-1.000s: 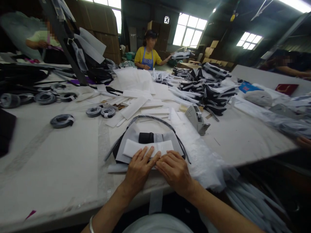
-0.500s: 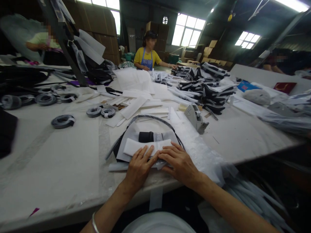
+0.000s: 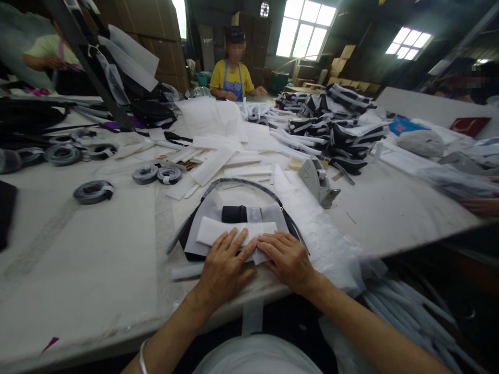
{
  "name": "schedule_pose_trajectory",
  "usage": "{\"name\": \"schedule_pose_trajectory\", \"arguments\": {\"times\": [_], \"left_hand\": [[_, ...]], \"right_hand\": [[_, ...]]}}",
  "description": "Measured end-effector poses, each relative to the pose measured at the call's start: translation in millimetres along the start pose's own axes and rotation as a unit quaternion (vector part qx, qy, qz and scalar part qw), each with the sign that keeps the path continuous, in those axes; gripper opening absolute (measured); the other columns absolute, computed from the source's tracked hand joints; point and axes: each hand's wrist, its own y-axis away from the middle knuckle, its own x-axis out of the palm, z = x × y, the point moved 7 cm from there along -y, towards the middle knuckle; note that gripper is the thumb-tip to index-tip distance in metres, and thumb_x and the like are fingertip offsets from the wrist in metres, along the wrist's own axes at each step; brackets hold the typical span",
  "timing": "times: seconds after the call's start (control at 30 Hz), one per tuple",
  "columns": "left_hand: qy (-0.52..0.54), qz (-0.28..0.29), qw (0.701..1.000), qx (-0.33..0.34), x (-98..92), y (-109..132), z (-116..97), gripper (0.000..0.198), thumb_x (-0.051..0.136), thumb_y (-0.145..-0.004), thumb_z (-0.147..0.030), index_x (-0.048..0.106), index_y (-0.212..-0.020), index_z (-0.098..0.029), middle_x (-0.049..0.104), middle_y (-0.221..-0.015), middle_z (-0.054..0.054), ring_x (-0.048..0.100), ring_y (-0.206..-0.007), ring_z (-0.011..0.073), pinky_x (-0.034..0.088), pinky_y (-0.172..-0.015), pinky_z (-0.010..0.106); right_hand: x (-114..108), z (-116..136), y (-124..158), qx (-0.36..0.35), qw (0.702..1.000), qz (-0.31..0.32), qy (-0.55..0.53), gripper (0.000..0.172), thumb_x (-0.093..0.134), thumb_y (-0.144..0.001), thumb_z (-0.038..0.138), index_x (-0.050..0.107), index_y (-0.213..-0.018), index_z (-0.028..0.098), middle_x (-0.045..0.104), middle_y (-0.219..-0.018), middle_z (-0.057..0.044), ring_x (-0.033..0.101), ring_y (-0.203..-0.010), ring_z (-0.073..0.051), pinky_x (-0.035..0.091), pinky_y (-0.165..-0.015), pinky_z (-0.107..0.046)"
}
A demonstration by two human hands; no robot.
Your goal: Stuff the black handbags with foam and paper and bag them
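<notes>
A dark bag (image 3: 187,248) with its wrapped handle (image 3: 249,182) arched away from me lies flat at the table's near side. White foam sheet (image 3: 198,223) covers much of its face, and a black roll (image 3: 234,213) with a clear band sits on top. Across the lower part is a folded white foam strip (image 3: 210,231). My left hand (image 3: 226,262) presses on this strip with fingers stretched out. My right hand (image 3: 286,257) lies beside it, fingers extended over the strip's right end. Under my palms, the bag's lower edge is hidden.
Coiled wrapped straps (image 3: 93,192) lie to the left. A grey tape dispenser (image 3: 317,182) stands right of the bag by bubble wrap (image 3: 312,234). Loose foam sheets (image 3: 212,163) and stacked black-and-white pieces (image 3: 346,135) are farther back. A co-worker (image 3: 233,78) in yellow stands across the table.
My hands stay on the foam strip, with the right hand's fingers now closer to the left's. The view has shifted slightly. The co-worker's outstretched arm has drawn back from the pile.
</notes>
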Motion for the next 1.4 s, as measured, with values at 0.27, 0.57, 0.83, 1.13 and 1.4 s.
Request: {"name": "schedule_pose_trajectory", "arguments": {"times": [0.27, 0.57, 0.83, 1.13, 1.4], "left_hand": [[-0.04, -0.058, 0.997, 0.018, 1.3, -3.5, -4.3, 0.035, 0.054, -0.095, -0.026, 0.06, -0.129, -0.029, 0.055, -0.142, 0.004, 0.054, -0.127, 0.0286, 0.045, -0.103, 0.046], [-0.003, -0.042, 0.994, 0.104, 1.9, -5.5, -9.6, 0.034, 0.043, -0.1, -0.02, 0.056, -0.131, -0.015, 0.058, -0.139, 0.007, 0.049, -0.133, 0.0211, 0.036, -0.114, 0.041], [0.031, -0.02, 0.995, 0.094, 3.6, -2.7, -5.0, 0.037, 0.041, -0.1, -0.02, 0.055, -0.134, -0.028, 0.057, -0.14, 0.004, 0.051, -0.131, 0.0207, 0.042, -0.109, 0.04], [0.032, -0.026, 0.994, 0.106, 2.3, -2.5, -5.0, 0.038, 0.039, -0.101, -0.022, 0.054, -0.135, -0.027, 0.058, -0.139, 0.004, 0.051, -0.131, 0.0215, 0.043, -0.109, 0.041], [0.012, -0.023, 0.992, 0.123, 2.0, -1.6, -7.5, 0.039, 0.038, -0.101, -0.02, 0.053, -0.137, -0.026, 0.057, -0.14, 0.004, 0.05, -0.132, 0.0225, 0.042, -0.11, 0.043]], "right_hand": [[-2.0, 0.2, 5.1, 0.024, 0.998, -0.051, -0.025, 0.022, 0.05, -0.097, 0.02, 0.063, -0.115, 0.019, 0.071, -0.115, -0.009, 0.064, -0.11, -0.023, 0.048, -0.099, -0.042], [-1.5, 6.1, 6.6, 0.024, 0.998, -0.061, -0.002, 0.028, 0.05, -0.093, 0.011, 0.063, -0.117, 0.018, 0.071, -0.116, -0.008, 0.063, -0.114, -0.022, 0.047, -0.102, -0.043], [-23.5, 37.2, 53.2, -0.054, 0.998, 0.008, -0.027, 0.029, 0.06, -0.09, 0.012, 0.064, -0.117, 0.022, 0.07, -0.119, -0.005, 0.059, -0.121, -0.022, 0.045, -0.109, -0.044], [28.6, 52.6, 52.6, -0.016, 0.998, -0.018, -0.056, 0.019, 0.051, -0.096, 0.017, 0.069, -0.102, 0.022, 0.073, -0.097, -0.002, 0.064, -0.095, -0.017, 0.047, -0.091, -0.037], [-23.8, 48.7, 36.4, -0.006, 0.997, -0.061, -0.055, 0.021, 0.05, -0.093, 0.011, 0.068, -0.099, 0.021, 0.074, -0.102, -0.004, 0.061, -0.113, -0.022, 0.041, -0.105, -0.045]]}}
